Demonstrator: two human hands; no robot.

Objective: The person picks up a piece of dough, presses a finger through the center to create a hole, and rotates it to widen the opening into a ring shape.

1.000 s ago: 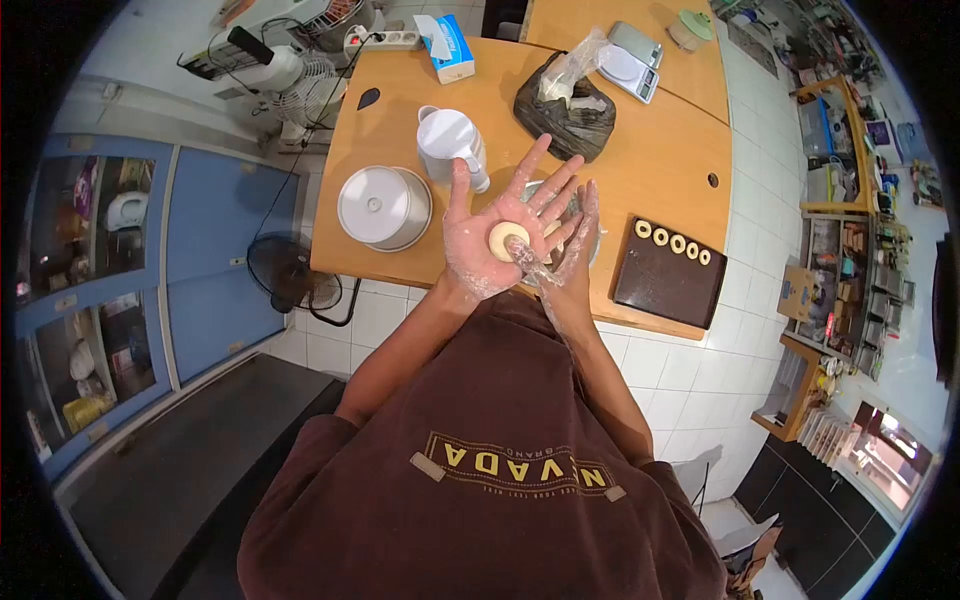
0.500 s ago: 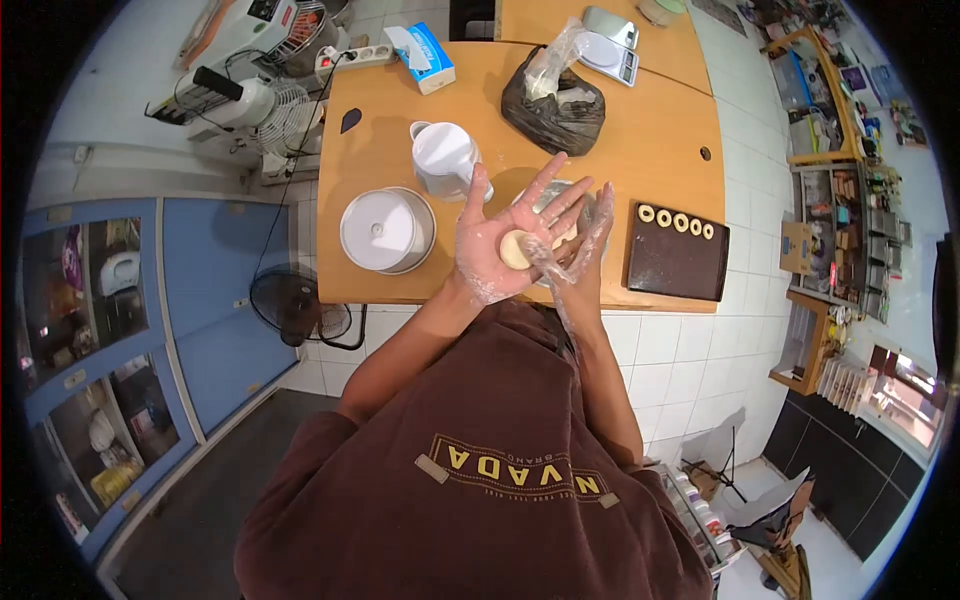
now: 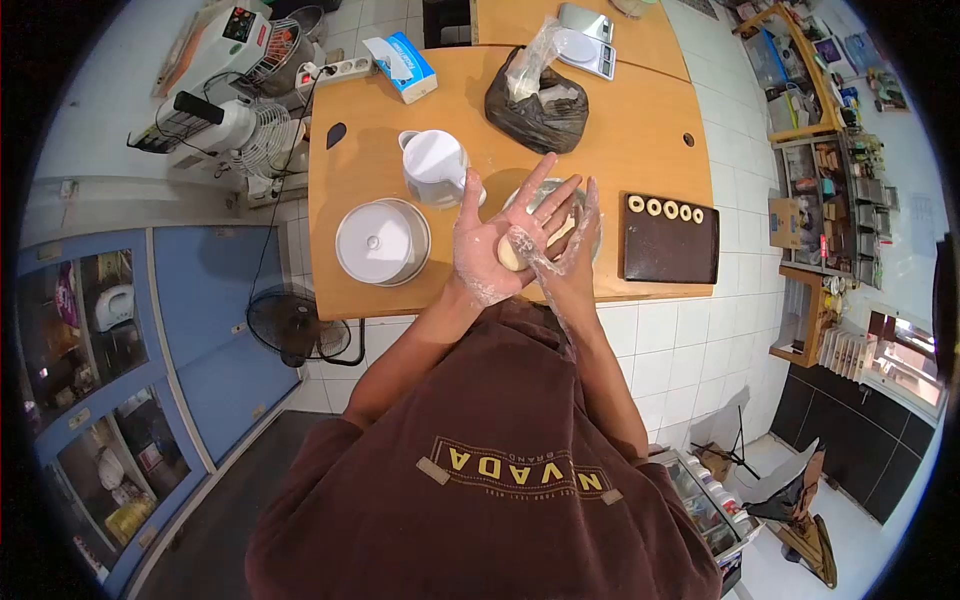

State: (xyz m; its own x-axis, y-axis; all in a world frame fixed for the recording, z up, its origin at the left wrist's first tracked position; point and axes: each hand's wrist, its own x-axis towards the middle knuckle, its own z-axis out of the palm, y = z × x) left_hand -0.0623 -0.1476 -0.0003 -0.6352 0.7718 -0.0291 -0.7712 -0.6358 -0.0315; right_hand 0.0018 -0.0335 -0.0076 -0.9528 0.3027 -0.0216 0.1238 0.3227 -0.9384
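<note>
A flat round piece of pale dough (image 3: 512, 253) lies on the palm of my left hand (image 3: 484, 250), whose floury fingers are spread. My right hand (image 3: 572, 268), in a clear plastic glove, touches the dough with its thumb side; its other fingers are stretched out. Behind both hands stands a bowl (image 3: 597, 240) with dough in it, partly hidden by my fingers. To the right, a dark baking tray (image 3: 670, 250) bears several dough rings (image 3: 670, 209) in a row along its far edge.
On the wooden table (image 3: 380, 120) are a white lidded container (image 3: 374, 241), a white pitcher (image 3: 435, 165), a black plastic bag (image 3: 540, 115), a kitchen scale (image 3: 585, 52) and a blue tissue box (image 3: 405, 70). A black fan (image 3: 297, 325) stands at the left.
My right thumb has moved slightly left over the dough, which it now covers more. The whole view has shifted a little, and the table appears further left.
</note>
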